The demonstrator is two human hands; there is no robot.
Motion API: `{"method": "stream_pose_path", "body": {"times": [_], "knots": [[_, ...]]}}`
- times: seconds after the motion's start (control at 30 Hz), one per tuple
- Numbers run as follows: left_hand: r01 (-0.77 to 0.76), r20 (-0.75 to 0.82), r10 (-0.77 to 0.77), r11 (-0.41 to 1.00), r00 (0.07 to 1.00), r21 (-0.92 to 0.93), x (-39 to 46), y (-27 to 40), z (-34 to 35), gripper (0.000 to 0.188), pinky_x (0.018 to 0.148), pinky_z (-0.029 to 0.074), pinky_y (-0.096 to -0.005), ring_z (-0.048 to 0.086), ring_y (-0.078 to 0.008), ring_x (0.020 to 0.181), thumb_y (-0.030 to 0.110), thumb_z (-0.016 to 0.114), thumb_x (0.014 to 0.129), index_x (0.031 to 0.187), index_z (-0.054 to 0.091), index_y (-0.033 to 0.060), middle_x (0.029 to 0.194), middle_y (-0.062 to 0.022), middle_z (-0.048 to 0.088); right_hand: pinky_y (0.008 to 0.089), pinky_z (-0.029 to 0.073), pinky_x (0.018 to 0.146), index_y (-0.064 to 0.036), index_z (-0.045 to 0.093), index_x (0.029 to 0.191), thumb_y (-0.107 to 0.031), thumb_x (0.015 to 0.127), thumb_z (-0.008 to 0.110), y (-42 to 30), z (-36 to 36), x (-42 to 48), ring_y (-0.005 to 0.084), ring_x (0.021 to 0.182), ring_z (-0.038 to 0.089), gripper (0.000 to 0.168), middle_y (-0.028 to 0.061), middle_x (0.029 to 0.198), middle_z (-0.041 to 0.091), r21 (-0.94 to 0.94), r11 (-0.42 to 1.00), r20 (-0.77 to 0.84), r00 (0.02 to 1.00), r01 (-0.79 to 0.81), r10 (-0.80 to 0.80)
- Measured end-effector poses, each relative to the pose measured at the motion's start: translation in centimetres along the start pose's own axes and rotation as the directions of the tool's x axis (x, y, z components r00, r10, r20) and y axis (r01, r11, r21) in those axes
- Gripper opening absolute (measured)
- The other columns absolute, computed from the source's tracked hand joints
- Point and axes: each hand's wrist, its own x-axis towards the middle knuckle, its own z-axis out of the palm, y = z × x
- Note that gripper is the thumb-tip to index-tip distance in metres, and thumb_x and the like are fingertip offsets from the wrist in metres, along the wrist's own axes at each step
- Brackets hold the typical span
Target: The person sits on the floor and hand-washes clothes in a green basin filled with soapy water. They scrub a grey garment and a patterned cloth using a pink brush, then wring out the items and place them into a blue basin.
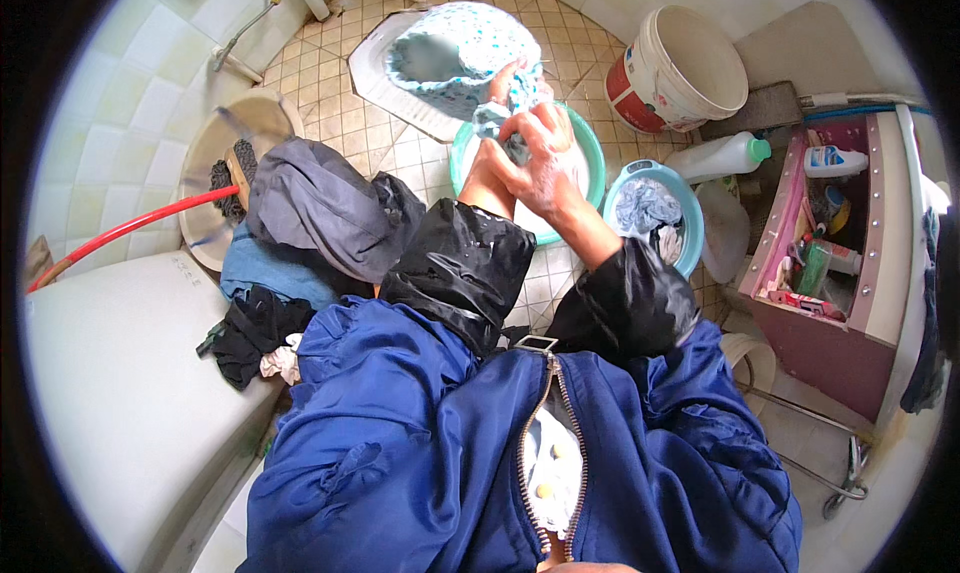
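Both of my hands are over a green plastic basin [592, 149] that holds whitish water. A wet white cloth with turquoise dots [480, 36] runs in a twist from my hands to a loose bundle over a squat toilet [369, 55]. My right hand [544, 149] is closed around bunched wet cloth at the near end. My left hand [484, 168] also grips it, partly hidden by my right hand and the fabric. Wet fingers show farther up the twist; I cannot tell whose they are. Part of the bundle is blurred.
At right stand a light-blue basin of wet cloths [645, 205], a white bucket [652, 85], a green-capped bottle [720, 158] and a pink cabinet [817, 348] of bottles. At left, grey clothing [322, 205] lies near a red-handled mop [142, 224] and a beige tub [202, 137].
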Motion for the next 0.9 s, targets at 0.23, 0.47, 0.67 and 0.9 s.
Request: {"method": "stream_pose_path", "body": {"times": [0.23,0.47,0.67,0.9], "knots": [[0.06,-0.145,-0.071,0.995,0.987,-0.081,2.9,-2.4,0.1,0.032,0.08,0.044,-0.0377,0.054,-0.0229,0.088,0.029,0.045,0.083,0.103,0.052,0.005,0.093,-0.0085,0.057,0.0406,0.045,0.066,-0.008,0.055,0.083,-0.03,0.076,0.059,7.8,2.5,4.7,0.032,0.08,0.057,0.024,0.0124,0.088,0.058,-0.102,0.946,-0.254,0.927,-0.309,0.275],[0.019,-0.24,-0.014,1.0,0.971,0.021,6.3,-3.7,-4.5,0.028,0.079,0.044,-0.0375,0.053,-0.0229,0.089,0.027,0.05,0.081,0.099,0.05,0.0056,0.093,-0.0087,0.055,0.0379,0.048,0.07,-0.009,0.061,0.076,-0.034,0.073,0.056,8.1,2.6,5.9,0.0296,0.079,0.06,0.026,0.0133,0.08,0.063,-0.287,0.854,-0.066,0.898,-0.434,0.434],[0.152,0.102,-0.163,0.982,0.981,0.112,2.7,0.0,-4.1,0.028,0.07,0.047,-0.0311,0.056,-0.018,0.076,0.03,0.05,0.083,0.094,0.054,0.0049,0.084,-0.0068,0.057,0.0407,0.043,0.071,-0.005,0.053,0.063,-0.019,0.066,0.064,3.2,3.5,0.1,0.0334,0.077,0.055,0.018,0.0155,0.076,0.053,0.035,0.984,-0.189,0.966,-0.175,0.179],[0.125,-0.467,-0.084,0.99,0.88,0.058,2.7,-3.6,1.3,0.019,0.079,0.047,-0.0358,0.058,-0.0238,0.084,0.021,0.051,0.081,0.091,0.057,0.006,0.091,-0.0074,0.06,0.0398,0.046,0.062,-0.006,0.055,0.071,-0.033,0.075,0.053,12.2,2.7,4.2,0.0346,0.068,0.057,0.028,0.0161,0.073,0.057,-0.167,0.82,-0.191,0.834,-0.548,0.518]]}}
